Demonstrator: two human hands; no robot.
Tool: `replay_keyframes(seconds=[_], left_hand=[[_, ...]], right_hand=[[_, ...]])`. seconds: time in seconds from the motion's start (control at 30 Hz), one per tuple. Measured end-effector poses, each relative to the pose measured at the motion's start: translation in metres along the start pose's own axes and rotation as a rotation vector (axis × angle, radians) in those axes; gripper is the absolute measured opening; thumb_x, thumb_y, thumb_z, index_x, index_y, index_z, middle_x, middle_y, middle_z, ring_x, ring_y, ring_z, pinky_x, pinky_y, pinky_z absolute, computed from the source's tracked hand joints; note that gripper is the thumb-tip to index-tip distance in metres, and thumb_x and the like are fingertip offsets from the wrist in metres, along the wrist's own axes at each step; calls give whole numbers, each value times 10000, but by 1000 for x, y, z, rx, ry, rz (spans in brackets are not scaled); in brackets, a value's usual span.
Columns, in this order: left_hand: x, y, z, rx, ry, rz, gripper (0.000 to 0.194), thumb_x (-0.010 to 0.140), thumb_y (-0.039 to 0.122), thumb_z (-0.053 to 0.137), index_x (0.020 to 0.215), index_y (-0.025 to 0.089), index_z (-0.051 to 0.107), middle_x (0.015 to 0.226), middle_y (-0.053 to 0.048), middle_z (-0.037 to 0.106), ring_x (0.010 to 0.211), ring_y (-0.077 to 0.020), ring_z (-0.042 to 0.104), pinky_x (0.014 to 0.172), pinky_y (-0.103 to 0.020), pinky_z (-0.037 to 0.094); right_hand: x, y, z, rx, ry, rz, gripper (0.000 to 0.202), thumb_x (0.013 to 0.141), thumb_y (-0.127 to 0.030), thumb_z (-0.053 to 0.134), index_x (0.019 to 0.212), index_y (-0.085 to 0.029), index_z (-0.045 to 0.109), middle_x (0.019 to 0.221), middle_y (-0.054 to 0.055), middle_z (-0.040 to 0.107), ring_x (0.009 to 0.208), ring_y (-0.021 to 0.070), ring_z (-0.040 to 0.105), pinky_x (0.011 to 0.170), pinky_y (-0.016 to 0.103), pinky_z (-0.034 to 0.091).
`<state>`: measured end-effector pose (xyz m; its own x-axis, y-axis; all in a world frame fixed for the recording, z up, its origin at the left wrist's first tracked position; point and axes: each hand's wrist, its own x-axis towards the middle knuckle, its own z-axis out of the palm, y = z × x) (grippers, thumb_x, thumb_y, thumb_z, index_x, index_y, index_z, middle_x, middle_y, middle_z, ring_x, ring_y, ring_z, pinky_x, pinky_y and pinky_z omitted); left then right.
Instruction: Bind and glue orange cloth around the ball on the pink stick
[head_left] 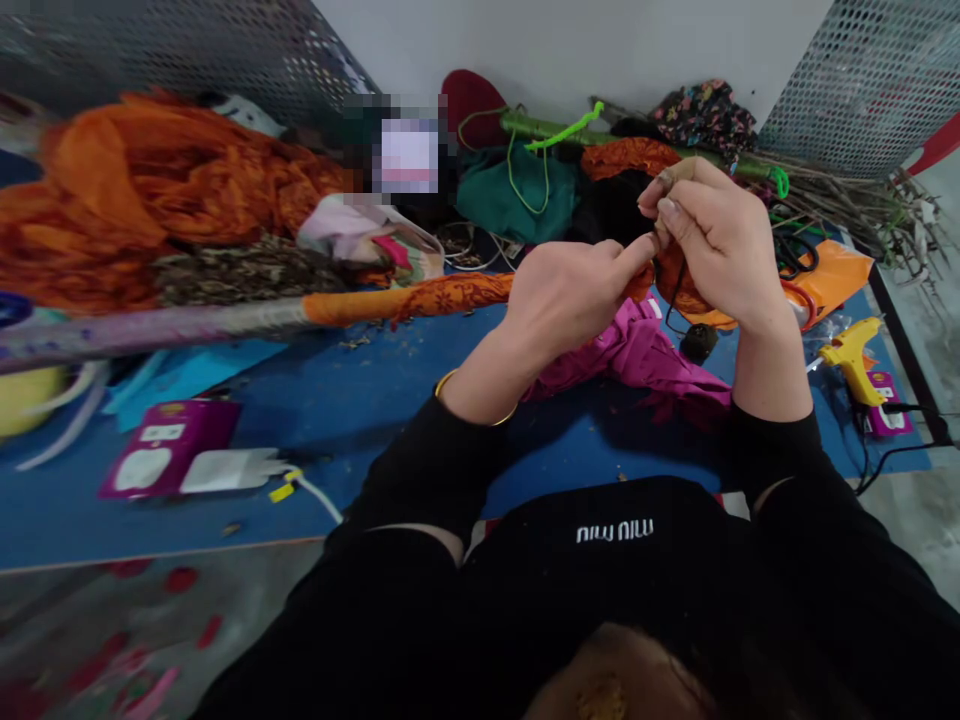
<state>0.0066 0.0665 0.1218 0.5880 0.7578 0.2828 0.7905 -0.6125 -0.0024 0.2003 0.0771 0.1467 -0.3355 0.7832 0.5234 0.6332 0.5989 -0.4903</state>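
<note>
A long cloth-wrapped pole (360, 306) crosses the table, and its orange patterned end runs beneath my left hand (566, 295). That hand is closed around the pole, with a finger stretched toward my right fingertips. My right hand (716, 235) is closed in a pinch on a thin dark cord (678, 285), which hangs down in front of orange cloth. Near the cord's lower end lies a small dark rounded lump (699, 342). Crumpled magenta cloth (637, 355) lies below both hands. My fingers partly hide where cord and pole meet.
On the blue table (300, 410) are orange fabric (150, 200), teal cloth (517, 195), a yellow glue gun (855, 360), a purple box (169, 448) and a white plug adapter (229, 470) with its cable. A bundle of twigs (862, 200) sticks out at the back right.
</note>
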Motion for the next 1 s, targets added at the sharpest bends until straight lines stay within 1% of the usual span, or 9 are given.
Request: replay_keyframes(seconds=[0.37,0.47,0.53,0.6,0.67,0.77,0.83,0.93,1.0], left_hand=[[0,-3,10,-63,61,17,494,955,150,464,1386,233,691,1049,-107,792,865,-243,749,703,-339,521],[0,-5,8,-84,44,-8,465,940,165,467,1318,245,726,1077,-99,802,890,-251,755,717,-347,518],[-1,-7,4,-103,42,-26,466,932,181,471,1303,281,735,1110,-85,808,912,-256,761,721,-353,520],[-1,-9,-2,-119,32,-41,495,922,196,481,1334,320,724,1160,-70,809,950,-262,767,730,-361,527],[-2,-13,-7,-135,6,-63,527,906,206,500,1368,339,712,1218,-61,804,1000,-274,770,758,-372,540],[-3,-20,-12,-174,-21,-97,554,874,201,531,1374,354,714,1267,-37,795,1086,-280,767,837,-370,563],[-4,-25,-12,-221,-2,-107,560,853,192,542,1354,358,727,1279,-21,794,1145,-277,758,890,-362,568],[-4,-30,-10,-388,67,-92,472,866,233,574,1285,328,771,1235,-29,812,1136,-268,764,900,-351,579],[-5,-32,-9,-562,114,-80,375,895,309,622,1227,291,796,1159,-45,829,1065,-253,774,864,-329,591]], right_hand=[[-2,-4,0,5,-6,-9,356,1051,-340,444,729,-254,566,1125,67,735,1019,194,700,898,379,544],[-1,3,5,179,11,-57,384,1061,-397,485,733,-255,623,1107,66,714,1043,174,697,923,356,573],[0,7,5,387,84,-44,371,1041,-428,552,743,-238,663,1125,61,707,996,154,712,917,329,603],[1,8,0,628,217,36,317,977,-438,657,750,-219,682,1092,45,723,835,127,720,814,302,625],[3,7,-13,807,320,191,283,941,-411,693,730,-227,655,1052,20,752,652,85,656,634,258,588],[6,14,-36,944,310,545,333,1018,-318,522,696,-234,547,1046,10,775,487,37,474,446,210,454],[9,29,-43,991,284,667,322,1037,-302,441,728,-239,507,1075,16,766,449,23,384,413,198,402],[13,68,-33,811,362,499,274,982,-444,517,786,-256,475,1084,39,735,476,30,379,420,221,371],[13,96,-17,438,289,329,317,1005,-494,412,784,-268,425,971,32,701,532,51,431,483,223,401]])
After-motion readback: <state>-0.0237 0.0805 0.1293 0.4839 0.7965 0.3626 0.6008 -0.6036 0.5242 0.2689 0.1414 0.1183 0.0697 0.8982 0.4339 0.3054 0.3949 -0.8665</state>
